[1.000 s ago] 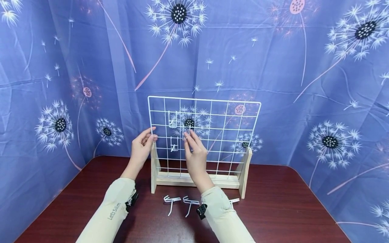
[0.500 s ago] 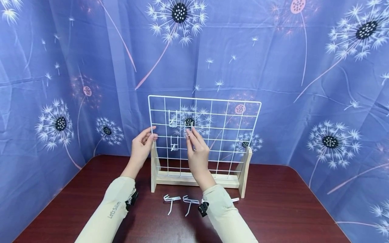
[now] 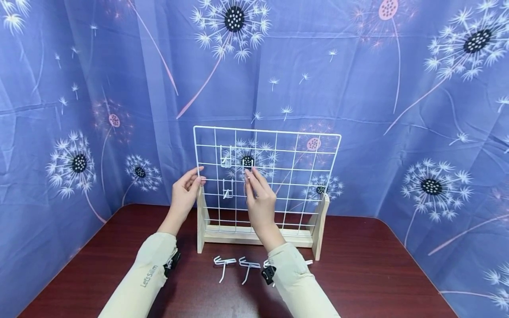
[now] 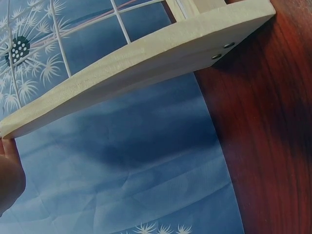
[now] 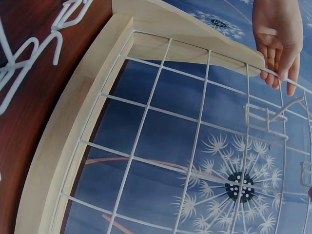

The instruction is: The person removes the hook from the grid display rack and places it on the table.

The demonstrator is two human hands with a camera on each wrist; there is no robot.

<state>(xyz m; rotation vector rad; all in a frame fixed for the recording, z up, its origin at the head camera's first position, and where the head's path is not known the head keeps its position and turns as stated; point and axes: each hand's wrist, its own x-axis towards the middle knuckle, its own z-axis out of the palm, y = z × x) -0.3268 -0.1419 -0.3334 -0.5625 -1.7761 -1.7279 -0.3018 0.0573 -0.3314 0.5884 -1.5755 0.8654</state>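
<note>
White and likely light, stiff and a little slick, the wire grid hook (image 3: pixel 252 164) is best held low, below its prongs, where our right fingers (image 3: pixel 260 178) pinch it at the mesh panel (image 3: pixel 292 168), left of centre, while our left fingers (image 3: pixel 191 174) grip that panel's edge.

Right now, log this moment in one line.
left grip: holds wire grid edge; right grip: pinches white hook; grid: two hooks hung; table: loose hooks

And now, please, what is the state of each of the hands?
Left hand: closed, holding the white grid by its left edge.
Right hand: closed, pinching a white hook at the grid.
</note>
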